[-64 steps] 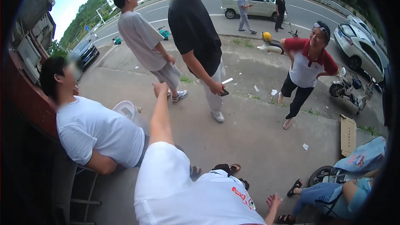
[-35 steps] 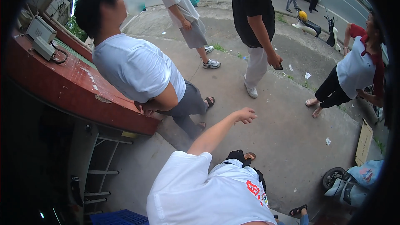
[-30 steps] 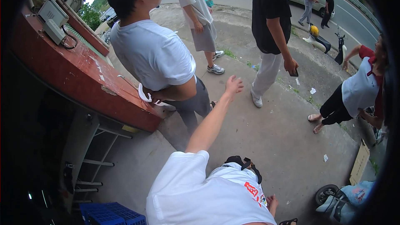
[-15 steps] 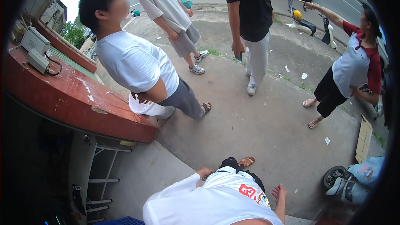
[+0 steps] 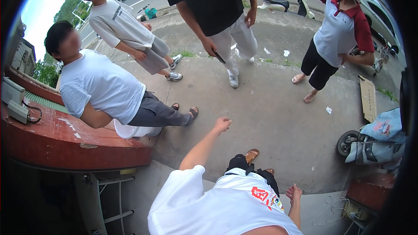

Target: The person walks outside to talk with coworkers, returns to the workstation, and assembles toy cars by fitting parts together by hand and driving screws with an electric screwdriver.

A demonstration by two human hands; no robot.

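Note:
My left hand [image 5: 223, 124] is stretched out in front of me over the concrete, its fingers curled loosely and nothing visible in them. Low at my right side hangs my right hand [image 5: 294, 192], fingers slightly bent and apart, touching nothing. Between them are my white T-shirt [image 5: 217, 209] with a red print, my black trousers [image 5: 237, 162] and a brown sandal [image 5: 251, 155]. Ahead, a person in a black T-shirt [image 5: 207, 4] and white trousers carries a dark phone [image 5: 219, 57].
On the left stand a person in light blue [image 5: 102, 74] and one in grey [image 5: 119, 21], beside a white bucket [image 5: 126, 129] and red ledge [image 5: 82, 148]. At right, a person in a red-sleeved shirt [image 5: 333, 30] points left. A scooter [image 5: 370, 141], cardboard [image 5: 368, 98] and loose cord [image 5: 333, 204] lie nearer.
My left hand has swung forward from beside my waist; my right hand stays low. The person in black has come closer, and the surrounding people have shifted left in view.

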